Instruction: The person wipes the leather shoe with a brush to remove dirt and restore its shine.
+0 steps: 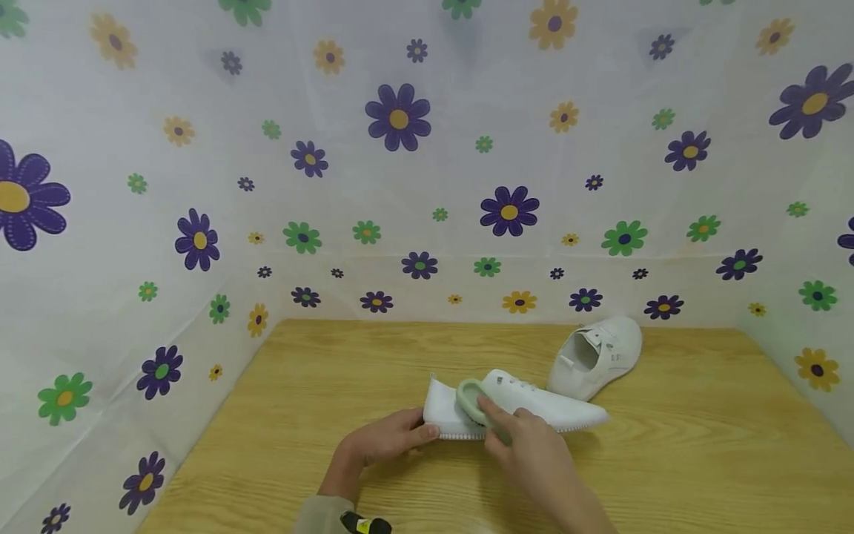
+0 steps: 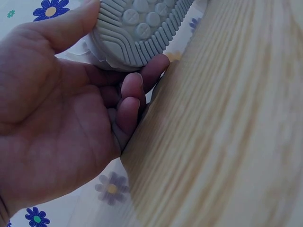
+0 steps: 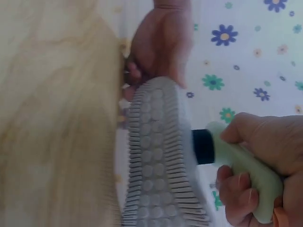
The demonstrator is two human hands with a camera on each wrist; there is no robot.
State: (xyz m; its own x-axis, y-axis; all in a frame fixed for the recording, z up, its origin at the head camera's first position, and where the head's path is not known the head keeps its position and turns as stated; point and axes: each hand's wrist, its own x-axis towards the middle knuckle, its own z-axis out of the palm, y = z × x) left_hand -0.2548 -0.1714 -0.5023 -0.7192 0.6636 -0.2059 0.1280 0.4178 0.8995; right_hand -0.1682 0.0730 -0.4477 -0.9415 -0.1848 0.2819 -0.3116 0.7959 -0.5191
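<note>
A white shoe [image 1: 554, 410] is tilted on its side above the wooden table, its toe to the right. My left hand [image 1: 390, 436] grips its heel, the thumb on the side; in the left wrist view the ridged grey sole [image 2: 142, 28] faces the camera. My right hand [image 1: 534, 452] holds a pale green brush [image 1: 469, 397] by its handle. In the right wrist view the brush's dark bristles [image 3: 203, 146] meet the side of the shoe, and the fingers wrap the green handle [image 3: 251, 175].
A second white shoe [image 1: 610, 352] lies tilted at the back right of the wooden table [image 1: 320, 386], close behind the held shoe's toe. Flower-print sheeting [image 1: 460, 170] encloses the back and both sides.
</note>
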